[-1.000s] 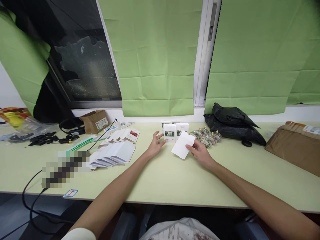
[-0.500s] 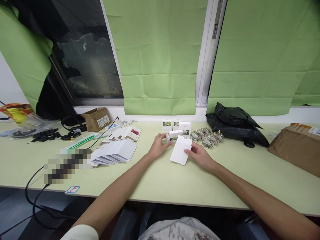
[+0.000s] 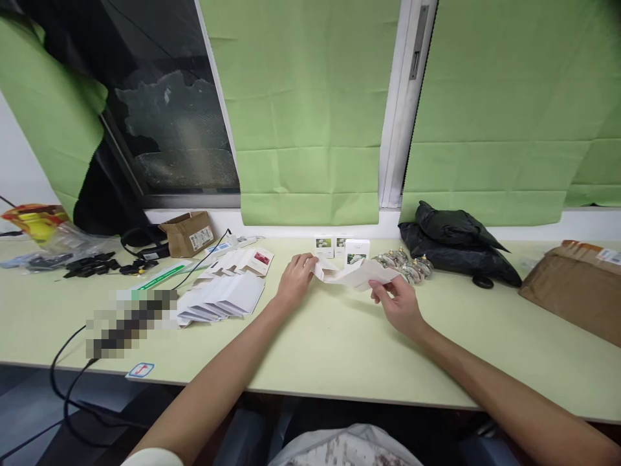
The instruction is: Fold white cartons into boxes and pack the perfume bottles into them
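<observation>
A white paper box (image 3: 350,276) stretches in the air between both hands, its panels slanted and partly spread. My left hand (image 3: 295,283) is closed on its left end, fingertips partly hidden behind the card. At the right end, my right hand (image 3: 402,307) pinches the box between thumb and fingers. Just behind it stand small white boxes with flower pictures, among them a front box (image 3: 358,247) and a left one (image 3: 323,246). Beside these, to the right, lie several clear-wrapped round ornaments (image 3: 413,266) with gold-coloured tops.
Flat white boxes (image 3: 235,292) lie fanned out on the left of the table (image 3: 310,362). Farther left are an open brown carton (image 3: 187,233), cables and black parts (image 3: 92,262). Black plastic bags (image 3: 456,243) and a large brown parcel (image 3: 572,285) lie on the right.
The white box has risen and turned from a steep slant to nearly level, its panels spreading. My left hand has moved slightly left and now grips its end; my right hand has shifted right.
</observation>
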Tool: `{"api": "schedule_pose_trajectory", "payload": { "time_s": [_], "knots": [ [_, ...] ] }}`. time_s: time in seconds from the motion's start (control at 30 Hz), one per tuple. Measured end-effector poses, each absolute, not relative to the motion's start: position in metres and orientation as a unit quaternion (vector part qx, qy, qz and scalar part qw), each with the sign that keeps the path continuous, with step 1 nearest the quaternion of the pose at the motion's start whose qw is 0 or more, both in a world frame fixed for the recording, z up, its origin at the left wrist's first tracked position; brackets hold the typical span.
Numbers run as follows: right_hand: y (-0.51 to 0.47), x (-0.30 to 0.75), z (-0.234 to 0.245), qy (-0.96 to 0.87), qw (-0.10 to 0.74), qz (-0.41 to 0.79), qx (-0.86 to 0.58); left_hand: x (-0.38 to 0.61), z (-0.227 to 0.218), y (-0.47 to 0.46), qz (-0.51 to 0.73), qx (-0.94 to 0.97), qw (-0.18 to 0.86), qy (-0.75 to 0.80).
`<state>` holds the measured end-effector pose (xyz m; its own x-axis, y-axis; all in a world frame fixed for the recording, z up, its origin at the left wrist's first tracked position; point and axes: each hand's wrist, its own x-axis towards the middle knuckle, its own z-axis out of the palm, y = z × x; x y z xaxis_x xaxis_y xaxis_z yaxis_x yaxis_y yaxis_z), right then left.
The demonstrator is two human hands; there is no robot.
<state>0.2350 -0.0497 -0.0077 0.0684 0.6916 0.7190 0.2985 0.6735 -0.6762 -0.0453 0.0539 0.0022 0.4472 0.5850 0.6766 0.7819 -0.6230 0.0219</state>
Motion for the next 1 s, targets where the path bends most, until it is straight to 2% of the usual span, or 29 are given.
{"api": "schedule_pose_trajectory", "payload": {
  "time_s": [0.07, 0.17, 0.37, 0.7, 1.0],
  "knots": [
    [-0.051, 0.235, -0.006, -0.654, 0.648, 0.150, -0.362, -0.042, 0.002, 0.050, -0.326, -0.852, 0.147, -0.382],
    [-0.053, 0.233, -0.005, -0.653, 0.657, 0.144, -0.347, -0.034, 0.000, 0.042, -0.338, -0.870, 0.092, -0.347],
    [-0.052, 0.233, -0.002, -0.680, 0.636, 0.165, -0.324, -0.027, 0.001, 0.032, -0.371, -0.877, -0.008, -0.306],
    [-0.042, 0.238, -0.006, -0.751, 0.577, -0.019, -0.321, -0.032, 0.003, 0.032, -0.382, -0.878, -0.013, -0.289],
    [-0.046, 0.237, 0.003, -0.769, 0.571, -0.060, -0.280, -0.034, 0.003, 0.032, -0.373, -0.887, -0.025, -0.269]
  ]
}}
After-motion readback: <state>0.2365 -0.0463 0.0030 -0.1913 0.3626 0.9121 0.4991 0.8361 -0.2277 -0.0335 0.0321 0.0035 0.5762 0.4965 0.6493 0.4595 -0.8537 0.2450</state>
